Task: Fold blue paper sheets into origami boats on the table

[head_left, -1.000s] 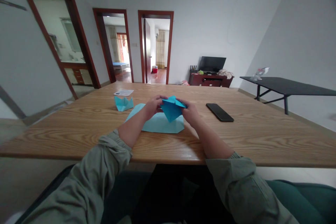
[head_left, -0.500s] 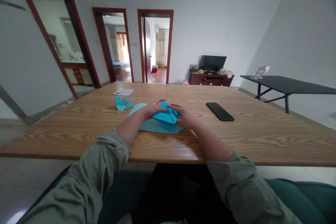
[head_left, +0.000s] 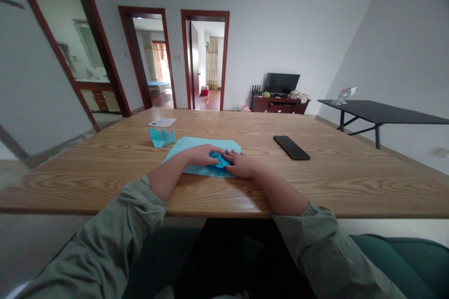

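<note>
A folded piece of bright blue paper [head_left: 220, 159] lies on a lighter blue sheet [head_left: 191, 144] spread on the wooden table [head_left: 351, 177]. My left hand [head_left: 201, 154] and my right hand [head_left: 239, 163] both lie flat on the folded piece, fingers stretched out and pressing it down. The fingertips meet over its middle, so most of the folded piece is hidden.
A small finished blue paper shape [head_left: 161, 137] stands to the left, with a white slip of paper [head_left: 162, 122] behind it. A black phone [head_left: 291, 147] lies to the right. A black side table [head_left: 382, 114] stands at the far right; doorways open in the back wall.
The folded blue piece, held up in both hands a second ago, has come down onto the sheet. Both hands now press it flat.
</note>
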A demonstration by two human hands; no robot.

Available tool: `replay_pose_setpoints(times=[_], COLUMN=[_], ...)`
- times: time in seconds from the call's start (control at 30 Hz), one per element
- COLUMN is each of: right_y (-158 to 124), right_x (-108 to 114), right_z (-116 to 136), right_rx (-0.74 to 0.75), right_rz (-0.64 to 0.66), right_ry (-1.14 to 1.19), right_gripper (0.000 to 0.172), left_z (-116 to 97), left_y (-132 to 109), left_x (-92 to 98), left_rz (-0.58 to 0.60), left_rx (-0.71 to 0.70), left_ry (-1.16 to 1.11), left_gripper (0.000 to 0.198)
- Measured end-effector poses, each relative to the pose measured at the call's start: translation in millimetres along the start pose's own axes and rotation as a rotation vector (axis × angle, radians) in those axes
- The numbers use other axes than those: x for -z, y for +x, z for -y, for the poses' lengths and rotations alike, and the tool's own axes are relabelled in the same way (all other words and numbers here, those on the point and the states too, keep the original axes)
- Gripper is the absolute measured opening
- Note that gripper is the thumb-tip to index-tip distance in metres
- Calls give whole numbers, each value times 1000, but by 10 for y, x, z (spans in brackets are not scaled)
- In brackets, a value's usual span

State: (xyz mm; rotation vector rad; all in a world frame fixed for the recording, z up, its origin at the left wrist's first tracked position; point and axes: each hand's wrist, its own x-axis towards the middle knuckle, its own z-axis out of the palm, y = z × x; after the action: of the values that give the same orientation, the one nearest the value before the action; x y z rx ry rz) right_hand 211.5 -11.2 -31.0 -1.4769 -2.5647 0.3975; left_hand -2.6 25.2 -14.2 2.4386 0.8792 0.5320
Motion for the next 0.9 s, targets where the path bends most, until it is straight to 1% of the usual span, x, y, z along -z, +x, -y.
replay_pose_setpoints(times=[0.03, 0.1, 0.17, 0.23, 0.3, 0.37, 0.47, 0.53, 0.67, 0.73, 0.8, 0.83, 0.9], right_y=[4, 11, 14, 12, 7, 1, -14, -21, 0, 26, 48, 57, 66], right_x=[-6, -12, -11, -3, 9, 25, 59, 83, 102, 89, 67, 55, 36], right_z=[-1, -12, -27, -41, -51, -56, -44, -23, 16, 23, 21, 17, 6], right_rx=[-4, -5, -8, -1, 7, 10, 25, 21, -57, -82, -81, -81, -90], right_rz=[11, 41, 56, 48, 28, 10, -39, -81, -175, -238, -293, -310, -323], right_ry=[0, -21, -47, -53, -35, 3, 77, 116, 110, 70, 50, 52, 64], right_gripper=[68, 68, 68, 68, 67, 63, 53, 48, 47, 41, 31, 26, 23], left_z=[-35, -93, -133, -157, -168, -169, -157, -135, -41, 18, 64, 78, 90], left_y=[-46, -117, -152, -155, -142, -124, -98, -81, -45, -33, -27, -26, -27], left_x=[28, 67, 77, 63, 41, 24, 12, 4, -39, -64, -79, -82, -82], left_rz=[66, 139, 164, 173, 156, 109, 20, -40, -194, -248, -236, -208, -137], left_rx=[-11, 12, 39, 29, -6, -58, -108, -77, 31, 79, 109, 114, 103], left_ry=[21, 78, 136, 161, 150, 127, 129, 160, 136, 118, 154, 192, 274], left_gripper=[49, 58, 66, 64, 52, 41, 32, 35, 34, 46, 52, 51, 46])
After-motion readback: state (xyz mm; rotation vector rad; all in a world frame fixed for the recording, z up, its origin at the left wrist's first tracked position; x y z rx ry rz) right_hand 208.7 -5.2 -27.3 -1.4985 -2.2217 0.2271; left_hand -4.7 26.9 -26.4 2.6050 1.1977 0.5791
